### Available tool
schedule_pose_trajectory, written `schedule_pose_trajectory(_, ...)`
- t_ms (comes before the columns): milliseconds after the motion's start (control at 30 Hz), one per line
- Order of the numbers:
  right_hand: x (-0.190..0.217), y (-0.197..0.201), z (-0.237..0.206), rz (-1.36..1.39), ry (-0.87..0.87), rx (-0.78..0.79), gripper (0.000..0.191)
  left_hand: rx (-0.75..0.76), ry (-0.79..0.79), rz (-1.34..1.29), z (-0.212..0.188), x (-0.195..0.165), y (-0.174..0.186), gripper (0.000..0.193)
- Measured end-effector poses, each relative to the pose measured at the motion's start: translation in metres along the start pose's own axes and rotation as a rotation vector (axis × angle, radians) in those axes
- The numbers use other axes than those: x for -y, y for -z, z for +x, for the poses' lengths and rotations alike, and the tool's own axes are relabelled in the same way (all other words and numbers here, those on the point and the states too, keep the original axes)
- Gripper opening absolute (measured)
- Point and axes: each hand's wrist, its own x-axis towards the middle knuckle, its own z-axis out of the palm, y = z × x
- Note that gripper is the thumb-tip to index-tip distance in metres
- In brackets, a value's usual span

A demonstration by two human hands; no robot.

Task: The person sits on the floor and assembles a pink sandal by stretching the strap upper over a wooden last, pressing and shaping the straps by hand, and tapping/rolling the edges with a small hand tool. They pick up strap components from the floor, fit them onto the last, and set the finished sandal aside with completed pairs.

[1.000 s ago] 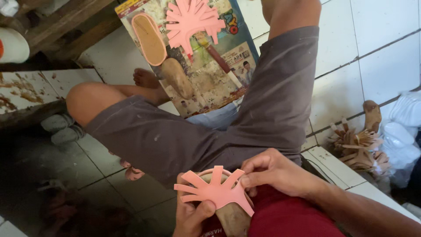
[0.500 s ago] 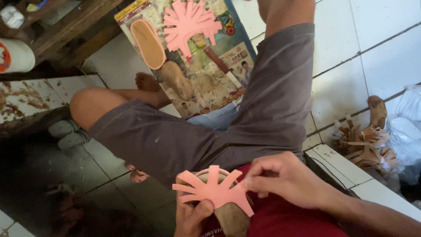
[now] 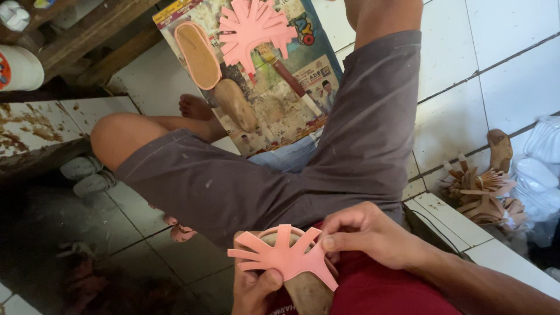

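Pink, many-fingered cutout lay spread over a tan shoe form in the lap, low in the view. The left hand was closed around the form from beneath, thumb pressing the cutout's lower edge. The right hand was curled, its fingertips pinching the cutout's right-hand strips against the form. Compared with a second before, little had shifted: the right hand had slid slightly lower along that edge and the view had drifted, while the cutout sat in much the same spot, so the work looked like small adjustment of fit, not a fresh placement.

Further out, a second pink cutout, a pink-rimmed sole and another tan form lay on a printed sheet on the tiled floor. A heap of brown cutouts sat to the right.

The left hand's fingers and most of the form were cut off by the frame's bottom edge, and the dark lower-left corner was too murky to read.
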Motion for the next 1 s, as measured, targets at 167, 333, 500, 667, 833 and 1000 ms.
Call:
schedule_pose_trajectory(167,-0.005,0.002,0.007,0.027,-0.012,0.210,0.019,0.098,-0.017,-0.072,0.005,-0.005,-0.012,0.072)
schedule_pose_trajectory(333,-0.015,0.005,0.018,0.111,-0.081,0.194,0.016,0.171,-0.021,-0.149,0.007,-0.005,-0.016,0.065)
schedule_pose_trajectory(500,-0.020,0.008,0.028,0.149,-0.079,0.244,0.012,0.260,-0.015,-0.122,0.003,-0.008,-0.006,0.080)
schedule_pose_trajectory(667,-0.017,0.005,0.030,0.139,-0.138,0.243,0.010,0.287,-0.017,-0.082,0.002,-0.008,0.001,0.082)
schedule_pose_trajectory(833,-0.019,0.008,0.033,0.202,-0.127,0.361,0.028,0.261,-0.089,-0.063,-0.003,-0.001,0.009,0.075)
schedule_pose_trajectory(1000,-0.016,0.000,0.061,0.234,-0.197,0.654,0.085,0.220,-0.121,-0.033,-0.007,0.002,0.009,0.070)
